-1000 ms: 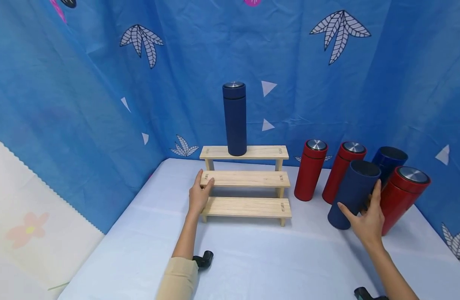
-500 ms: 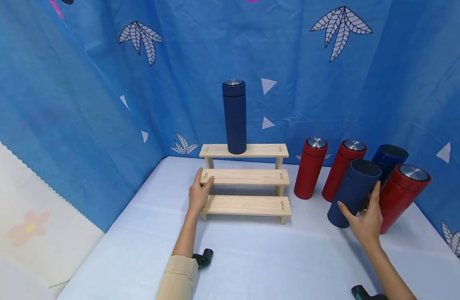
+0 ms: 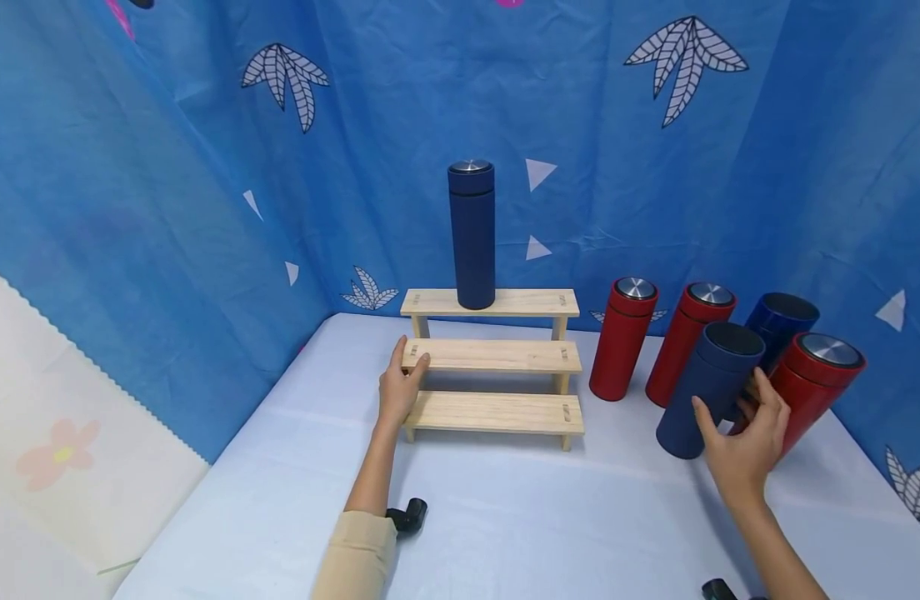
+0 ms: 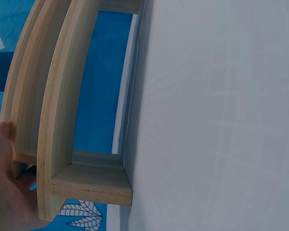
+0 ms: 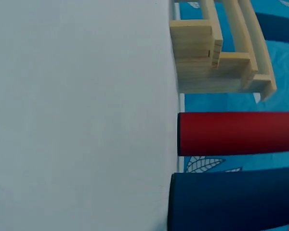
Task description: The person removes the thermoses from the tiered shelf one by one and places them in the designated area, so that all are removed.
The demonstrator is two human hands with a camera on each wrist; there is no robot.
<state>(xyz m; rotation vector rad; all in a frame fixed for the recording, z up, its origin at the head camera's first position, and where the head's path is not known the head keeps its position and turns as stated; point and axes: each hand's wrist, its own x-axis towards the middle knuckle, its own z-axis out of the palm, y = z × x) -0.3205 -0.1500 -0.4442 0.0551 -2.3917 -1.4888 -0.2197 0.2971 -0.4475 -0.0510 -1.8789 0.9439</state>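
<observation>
In the head view my left hand [image 3: 400, 392] grips the left end of the middle step of a three-tier wooden display rack [image 3: 497, 356]. The left wrist view shows that hand [image 4: 12, 183] at the rack's end. My right hand [image 3: 745, 446] is at the near blue thermos [image 3: 700, 400], thumb in front of its side and the other fingers loosely bent on the far right, partly hidden. This thermos stands upright on the table; in the right wrist view [image 5: 231, 199] only a sliver of hand shows. Another blue thermos [image 3: 472, 242] stands on the rack's top step.
Two red thermoses [image 3: 622, 342] [image 3: 685, 350] stand behind the near blue one. A third red thermos [image 3: 812, 392] and a glossy blue thermos [image 3: 778, 321] are to its right. A blue patterned curtain [image 3: 400, 125] hangs behind the white-covered table [image 3: 542, 517].
My right hand has shifted right against the near blue thermos, its thumb sliding toward the right side. The thermos itself stays put. The left hand keeps its grip on the rack.
</observation>
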